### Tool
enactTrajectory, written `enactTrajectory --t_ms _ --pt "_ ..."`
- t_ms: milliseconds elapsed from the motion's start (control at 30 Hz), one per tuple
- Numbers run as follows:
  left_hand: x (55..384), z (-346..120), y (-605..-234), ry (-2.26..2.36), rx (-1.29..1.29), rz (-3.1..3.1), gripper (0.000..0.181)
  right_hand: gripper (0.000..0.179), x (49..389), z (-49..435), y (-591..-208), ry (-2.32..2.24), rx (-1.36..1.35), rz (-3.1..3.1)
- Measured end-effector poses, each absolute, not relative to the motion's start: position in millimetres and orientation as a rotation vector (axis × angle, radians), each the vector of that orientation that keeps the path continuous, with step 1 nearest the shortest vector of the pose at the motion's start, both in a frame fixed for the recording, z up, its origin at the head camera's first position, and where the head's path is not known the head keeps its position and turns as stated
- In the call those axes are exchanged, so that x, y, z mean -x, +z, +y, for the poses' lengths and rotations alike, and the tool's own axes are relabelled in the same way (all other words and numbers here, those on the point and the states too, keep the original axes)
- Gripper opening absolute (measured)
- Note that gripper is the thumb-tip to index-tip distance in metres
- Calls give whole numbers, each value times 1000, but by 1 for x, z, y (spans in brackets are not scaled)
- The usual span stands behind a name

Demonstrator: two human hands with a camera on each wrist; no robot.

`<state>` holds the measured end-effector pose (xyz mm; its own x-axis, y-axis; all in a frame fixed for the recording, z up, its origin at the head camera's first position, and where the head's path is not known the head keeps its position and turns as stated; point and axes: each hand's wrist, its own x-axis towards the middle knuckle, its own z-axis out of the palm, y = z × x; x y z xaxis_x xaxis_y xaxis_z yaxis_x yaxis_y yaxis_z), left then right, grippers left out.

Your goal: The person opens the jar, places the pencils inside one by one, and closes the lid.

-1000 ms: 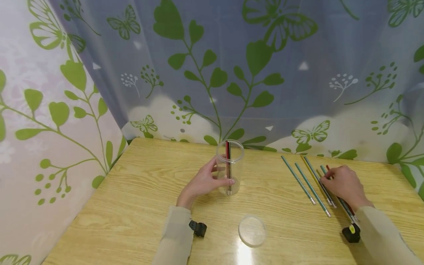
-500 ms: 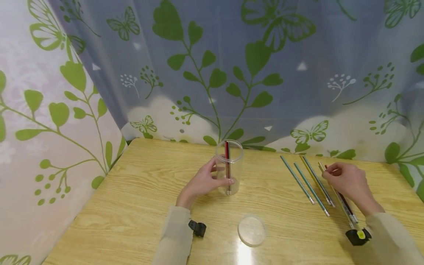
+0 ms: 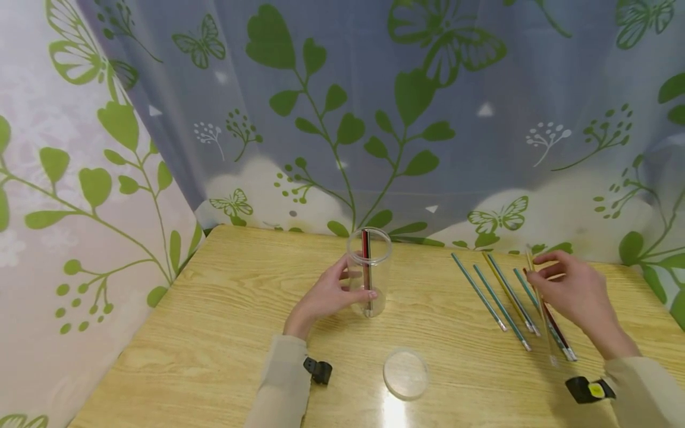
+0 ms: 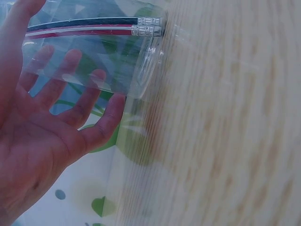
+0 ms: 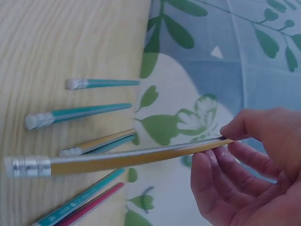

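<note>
My left hand (image 3: pixel 327 295) grips a clear plastic jar (image 3: pixel 382 276) that stands upright on the table. Inside it a red pencil (image 4: pixel 84 31) and a black pencil (image 4: pixel 94 22) lean together, eraser ends down, as the left wrist view shows. At the right, my right hand (image 3: pixel 575 291) pinches a yellow pencil (image 5: pixel 117 161) near its far end between thumb and fingers. That pencil's eraser end points back toward me, raised over the others. Under and beside it lie a teal pencil (image 5: pixel 82 197) and a red pencil (image 5: pixel 94 202).
Left of the right hand, several more pencils lie spread out, among them two teal pencils (image 3: pixel 478 291) and a yellow pencil (image 5: pixel 99 142). A round clear lid (image 3: pixel 405 374) lies flat in front of the jar. A patterned curtain (image 3: pixel 321 196) hangs behind the wooden table (image 3: pixel 225 297).
My right hand has picked the yellow pencil out of the right-hand group, lifting it and drawing back slightly to the right. My left hand and the jar stay in place.
</note>
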<state>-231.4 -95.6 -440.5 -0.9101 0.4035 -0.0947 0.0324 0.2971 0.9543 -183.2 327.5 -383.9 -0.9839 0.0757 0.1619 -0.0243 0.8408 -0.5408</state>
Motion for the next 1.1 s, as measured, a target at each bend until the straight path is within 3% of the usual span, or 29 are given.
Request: enactTrajectory --t_ms 800,1100 --pt "232 -95 -441 1649 -408 2252 79 34 164 305 -354 1262 111 -2522" --pt "231 -96 -441 1642 -372 2250 82 39 162 297 -349 1642 43 -2315"
